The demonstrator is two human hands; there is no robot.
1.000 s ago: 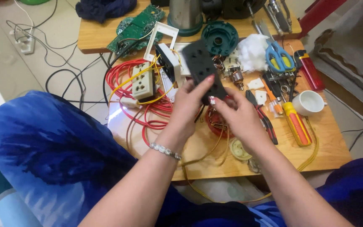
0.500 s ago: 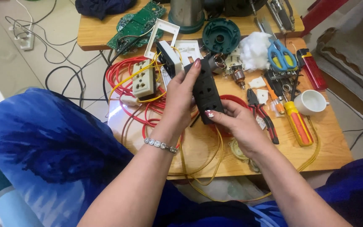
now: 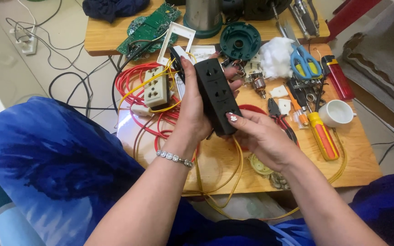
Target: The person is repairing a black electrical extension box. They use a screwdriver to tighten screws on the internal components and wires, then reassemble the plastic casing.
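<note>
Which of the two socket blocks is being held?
The black socket strip, gripped by both hands; the cream socket block lies untouched on the red wires.

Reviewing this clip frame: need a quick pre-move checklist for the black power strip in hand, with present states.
1. Left hand grips black power strip along its side: ok.
2. Right hand holds the strip's lower end, thumb on its face: ok.
3. Strip lifted off the wooden table, socket face toward the camera: ok.
4. Strip's cord and plug, connected or not: cannot tell.
5. Space below the hands: not ok, red and yellow wires coil there.
6. Tools within reach: ok, yellow screwdriver and blue scissors lie to the right.
</note>
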